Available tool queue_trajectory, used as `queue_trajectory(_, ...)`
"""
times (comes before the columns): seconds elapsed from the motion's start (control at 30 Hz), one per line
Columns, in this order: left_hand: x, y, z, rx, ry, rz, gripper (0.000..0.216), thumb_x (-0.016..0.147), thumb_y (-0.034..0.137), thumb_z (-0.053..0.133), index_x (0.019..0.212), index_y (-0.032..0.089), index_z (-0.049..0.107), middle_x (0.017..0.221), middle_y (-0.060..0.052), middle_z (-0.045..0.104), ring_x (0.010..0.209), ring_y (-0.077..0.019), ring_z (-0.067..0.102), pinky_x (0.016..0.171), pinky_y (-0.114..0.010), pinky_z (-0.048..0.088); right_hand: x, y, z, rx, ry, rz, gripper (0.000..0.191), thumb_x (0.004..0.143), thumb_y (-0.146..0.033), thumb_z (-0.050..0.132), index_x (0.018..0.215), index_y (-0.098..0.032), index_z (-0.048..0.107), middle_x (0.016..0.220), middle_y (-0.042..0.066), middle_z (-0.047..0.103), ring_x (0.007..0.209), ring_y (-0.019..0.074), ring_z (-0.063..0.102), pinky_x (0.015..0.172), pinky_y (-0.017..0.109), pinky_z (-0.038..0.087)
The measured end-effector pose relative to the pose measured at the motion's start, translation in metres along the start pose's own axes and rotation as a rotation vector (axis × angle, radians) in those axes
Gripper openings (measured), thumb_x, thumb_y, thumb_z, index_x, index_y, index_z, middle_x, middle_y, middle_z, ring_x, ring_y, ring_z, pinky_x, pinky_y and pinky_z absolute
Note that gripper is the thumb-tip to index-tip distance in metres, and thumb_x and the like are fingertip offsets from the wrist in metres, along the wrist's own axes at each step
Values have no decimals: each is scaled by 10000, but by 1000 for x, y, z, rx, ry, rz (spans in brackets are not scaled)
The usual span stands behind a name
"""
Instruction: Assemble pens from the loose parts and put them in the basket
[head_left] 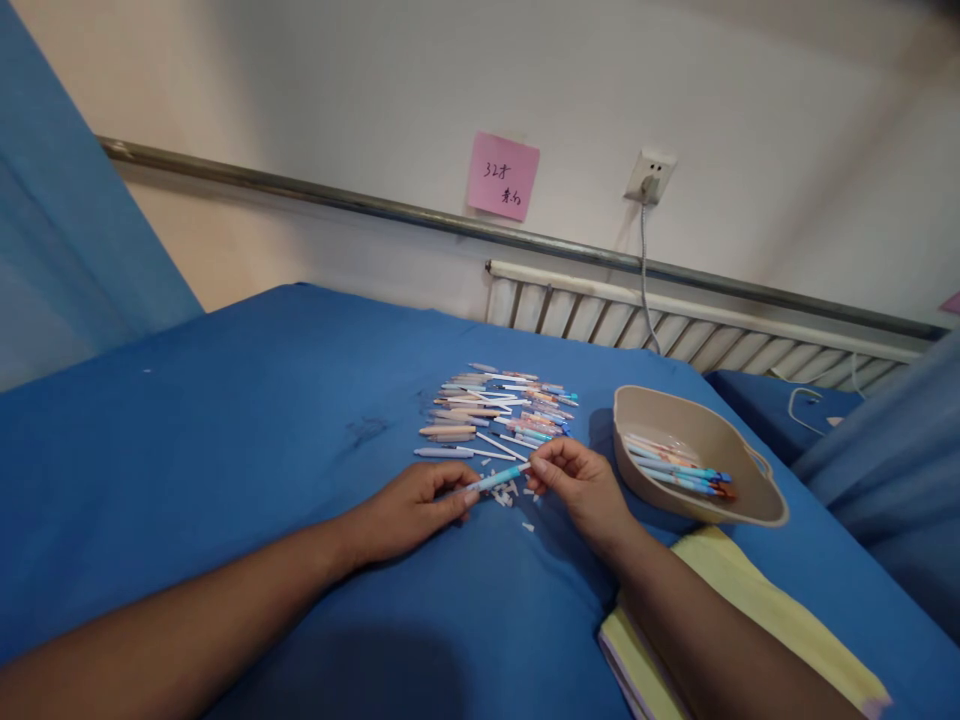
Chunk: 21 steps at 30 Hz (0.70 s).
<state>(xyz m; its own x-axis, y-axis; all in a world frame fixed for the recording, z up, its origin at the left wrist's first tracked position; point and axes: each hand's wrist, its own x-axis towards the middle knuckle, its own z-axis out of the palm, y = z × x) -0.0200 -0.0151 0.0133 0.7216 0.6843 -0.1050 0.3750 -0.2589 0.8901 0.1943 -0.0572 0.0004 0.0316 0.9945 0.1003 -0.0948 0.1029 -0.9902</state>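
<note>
My left hand (411, 508) rests on the blue cloth and pinches one end of a light blue pen (496, 480). My right hand (579, 482) pinches the pen's other end, so both hands hold it just above the cloth. Small white caps or tips (510, 497) lie scattered right under the pen. Behind them is a loose pile of pen parts (501, 410), with barrels, refills and caps in pale blue, pink and tan.
A beige oval tray (750, 500) at the right holds several finished pens (679, 470). A yellow cloth (765, 610) lies under my right forearm. The blue-covered table (225, 450) meets a wall with a radiator (675, 335), a socket with a cable (649, 180) and a pink note (502, 176).
</note>
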Motion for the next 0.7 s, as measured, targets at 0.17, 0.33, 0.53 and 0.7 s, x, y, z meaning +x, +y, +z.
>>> queue_trajectory(0.17, 0, 0, 0, -32, -14, -21, 254, 866, 390, 467, 915, 182, 604, 699, 24, 567, 610, -106, 474, 583, -208, 355, 1, 1, 1, -6, -11, 0, 272, 693, -423, 690, 718, -174, 582, 608, -10, 605, 543, 105, 540, 557, 242, 436)
queue_trajectory(0.33, 0, 1, 0, -37, -15, -31, 273, 863, 403, 468, 911, 166, 596, 698, 24, 564, 616, -104, 477, 580, -205, 357, 0, 5, 1, -42, 9, -56, 242, 721, -403, 665, 726, -177, 577, 620, -13, 599, 561, 112, 550, 561, 240, 440)
queue_trajectory(0.53, 1, 1, -2, -12, -20, -26, 275, 867, 407, 463, 897, 166, 591, 691, 29, 559, 610, -99, 467, 574, -202, 351, -5, 11, -4, -222, -1, -163, 123, 797, -313, 594, 796, -190, 588, 645, -14, 602, 600, 119, 552, 586, 235, 424)
queue_trajectory(0.7, 0, -1, -1, -28, -20, -35, 279, 866, 410, 464, 919, 167, 590, 683, 31, 552, 608, -99, 468, 568, -202, 350, -5, 11, -8, -416, 3, -254, 106, 828, -287, 555, 800, -192, 591, 661, -10, 608, 616, 125, 563, 603, 238, 425)
